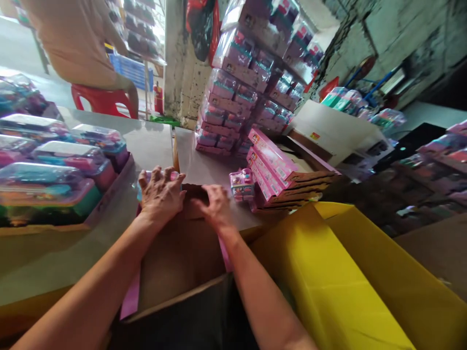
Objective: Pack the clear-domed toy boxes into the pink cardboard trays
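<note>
A shallow cardboard tray [175, 262], brown inside with pink sides, lies in front of me with its near end toward my body. My left hand [160, 194] is at the tray's far left corner, its fingers spread and bent over a small clear-plastic pack, which they mostly cover. At the far right corner is my right hand [218, 206], slightly blurred, thumb and fingers apart beside the tray's far wall [192, 197]. Whether either hand touches that wall, I cannot tell. Just right of it stands a small pink-and-teal pack [242, 184] on the white table [153, 138].
Pink flat trays [272, 167] are stacked at right. A large yellow carton [328, 282] stands open nearer me. Clear-lidded packs [47, 184] fill a tray at left. Behind rises a tall stack of packed trays [233, 87]. A person [76, 43] sits on a red stool [104, 99].
</note>
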`<state>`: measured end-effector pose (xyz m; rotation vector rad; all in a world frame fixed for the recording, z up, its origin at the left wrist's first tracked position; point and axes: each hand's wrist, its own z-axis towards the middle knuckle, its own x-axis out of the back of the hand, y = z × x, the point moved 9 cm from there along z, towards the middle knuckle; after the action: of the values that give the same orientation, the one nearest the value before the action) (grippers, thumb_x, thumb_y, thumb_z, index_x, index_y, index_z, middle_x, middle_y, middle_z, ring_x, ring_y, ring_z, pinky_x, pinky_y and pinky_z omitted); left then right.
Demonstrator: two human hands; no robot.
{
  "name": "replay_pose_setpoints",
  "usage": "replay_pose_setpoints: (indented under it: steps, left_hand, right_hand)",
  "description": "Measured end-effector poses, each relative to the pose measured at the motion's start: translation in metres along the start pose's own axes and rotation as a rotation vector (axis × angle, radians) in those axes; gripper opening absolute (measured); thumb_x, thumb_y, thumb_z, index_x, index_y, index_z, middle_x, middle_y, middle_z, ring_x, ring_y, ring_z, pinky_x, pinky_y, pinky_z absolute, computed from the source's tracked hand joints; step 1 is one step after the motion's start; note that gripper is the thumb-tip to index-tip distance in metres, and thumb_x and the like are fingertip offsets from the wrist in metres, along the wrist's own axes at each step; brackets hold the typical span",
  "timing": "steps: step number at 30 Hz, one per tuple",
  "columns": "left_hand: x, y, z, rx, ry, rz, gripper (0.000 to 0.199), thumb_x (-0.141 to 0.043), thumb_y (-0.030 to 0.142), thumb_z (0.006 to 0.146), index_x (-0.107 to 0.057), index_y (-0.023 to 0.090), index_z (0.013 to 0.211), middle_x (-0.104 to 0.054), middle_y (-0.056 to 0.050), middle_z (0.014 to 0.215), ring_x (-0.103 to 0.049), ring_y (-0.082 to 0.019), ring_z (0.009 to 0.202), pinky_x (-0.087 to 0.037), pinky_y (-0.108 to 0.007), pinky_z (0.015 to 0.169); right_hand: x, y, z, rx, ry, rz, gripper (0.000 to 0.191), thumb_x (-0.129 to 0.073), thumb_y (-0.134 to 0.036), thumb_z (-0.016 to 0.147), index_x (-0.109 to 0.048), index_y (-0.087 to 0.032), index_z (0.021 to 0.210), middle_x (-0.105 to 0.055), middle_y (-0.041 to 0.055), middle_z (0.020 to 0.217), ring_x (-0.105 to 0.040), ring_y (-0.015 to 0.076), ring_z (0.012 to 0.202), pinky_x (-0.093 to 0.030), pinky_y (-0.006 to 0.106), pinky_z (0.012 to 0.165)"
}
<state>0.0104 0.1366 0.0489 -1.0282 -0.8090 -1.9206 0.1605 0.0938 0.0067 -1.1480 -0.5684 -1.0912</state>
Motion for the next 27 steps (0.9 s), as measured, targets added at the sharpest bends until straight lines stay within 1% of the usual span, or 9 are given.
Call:
replay_pose_setpoints:
  steps: [2,4,6,8,12,17,21,24,27]
  left_hand:
    - [0.003,0.0,-0.003,-0.014,-0.002,-0.017,0.044,-0.054,0.032,0.088,-0.063,0.021,0.13,-0.047,-0.015,0.144,-0.035,-0.04,0.135,-0.021,-0.062,0.112]
    - [0.007,0.001,-0.004,-0.015,-0.003,-0.025,0.043,-0.055,0.031,0.087,-0.064,0.02,0.128,-0.048,-0.015,0.142,-0.036,-0.04,0.134,-0.021,-0.062,0.111]
    - [0.009,0.003,-0.004,-0.015,0.004,-0.011,0.042,-0.055,0.031,0.088,-0.064,0.019,0.127,-0.048,-0.016,0.141,-0.037,-0.04,0.133,-0.023,-0.063,0.11]
    - [0.009,0.004,-0.003,-0.021,0.011,0.014,0.042,-0.053,0.032,0.09,-0.063,0.019,0.128,-0.048,-0.016,0.141,-0.037,-0.04,0.133,-0.023,-0.062,0.109]
    - [0.004,0.003,-0.003,-0.015,0.0,0.04,0.043,-0.052,0.034,0.09,-0.062,0.022,0.129,-0.048,-0.015,0.142,-0.035,-0.04,0.134,-0.023,-0.062,0.11]
    - [0.004,0.002,-0.005,-0.008,0.011,0.02,0.043,-0.05,0.036,0.09,-0.061,0.024,0.129,-0.046,-0.013,0.145,-0.033,-0.039,0.136,-0.02,-0.061,0.112]
    - [0.006,0.002,-0.006,-0.011,0.024,-0.004,0.042,-0.049,0.035,0.089,-0.062,0.023,0.128,-0.046,-0.015,0.145,-0.033,-0.039,0.137,-0.02,-0.06,0.112]
    - [0.007,0.003,-0.006,-0.003,0.007,-0.019,0.042,-0.05,0.034,0.089,-0.062,0.023,0.128,-0.046,-0.014,0.145,-0.033,-0.039,0.137,-0.02,-0.06,0.112]
    - [0.009,0.004,-0.006,0.0,-0.008,-0.007,0.042,-0.05,0.035,0.09,-0.061,0.022,0.129,-0.045,-0.014,0.145,-0.033,-0.038,0.137,-0.02,-0.06,0.112]
  right_hand:
    - [0.053,0.045,-0.005,-0.177,0.342,-0.103,0.056,-0.063,-0.048,0.088,-0.055,-0.015,0.133,-0.051,0.0165,0.135,-0.044,0.0307,0.126,-0.035,0.047,0.109]
    - [0.076,0.089,-0.01,-0.374,0.463,-0.201,0.065,-0.067,-0.046,0.086,-0.051,-0.006,0.135,-0.05,0.0239,0.134,-0.042,0.0352,0.128,-0.033,0.051,0.11]
    - [0.074,0.125,-0.01,-0.504,0.419,-0.238,0.071,-0.069,-0.048,0.084,-0.05,-0.001,0.134,-0.053,0.0274,0.13,-0.045,0.0373,0.125,-0.034,0.051,0.109]
    - [0.064,0.15,-0.011,-0.61,0.374,-0.216,0.076,-0.069,-0.054,0.082,-0.049,-0.002,0.134,-0.054,0.0283,0.128,-0.049,0.0376,0.121,-0.037,0.049,0.106]
    - [0.051,0.176,-0.016,-0.765,0.367,-0.126,0.072,-0.061,-0.061,0.085,-0.052,-0.002,0.127,-0.061,0.0289,0.117,-0.062,0.0358,0.104,-0.048,0.044,0.089]
    - [0.051,0.184,-0.013,-0.769,0.373,-0.069,0.068,-0.067,-0.06,0.081,-0.056,-0.004,0.118,-0.066,0.026,0.108,-0.065,0.0346,0.096,-0.05,0.041,0.083]
    - [0.06,0.17,-0.011,-0.704,0.411,-0.05,0.07,-0.079,-0.046,0.07,-0.055,-0.005,0.121,-0.066,0.0223,0.111,-0.063,0.0323,0.101,-0.049,0.04,0.09]
    - [0.078,0.14,-0.002,-0.51,0.427,-0.097,0.069,-0.084,-0.032,0.06,-0.059,-0.01,0.12,-0.063,0.0174,0.114,-0.057,0.0309,0.11,-0.046,0.04,0.098]
    - [0.098,0.104,0.015,-0.259,0.358,-0.164,0.063,-0.082,-0.028,0.059,-0.065,-0.014,0.117,-0.061,0.0127,0.108,-0.056,0.0281,0.106,-0.046,0.04,0.097]
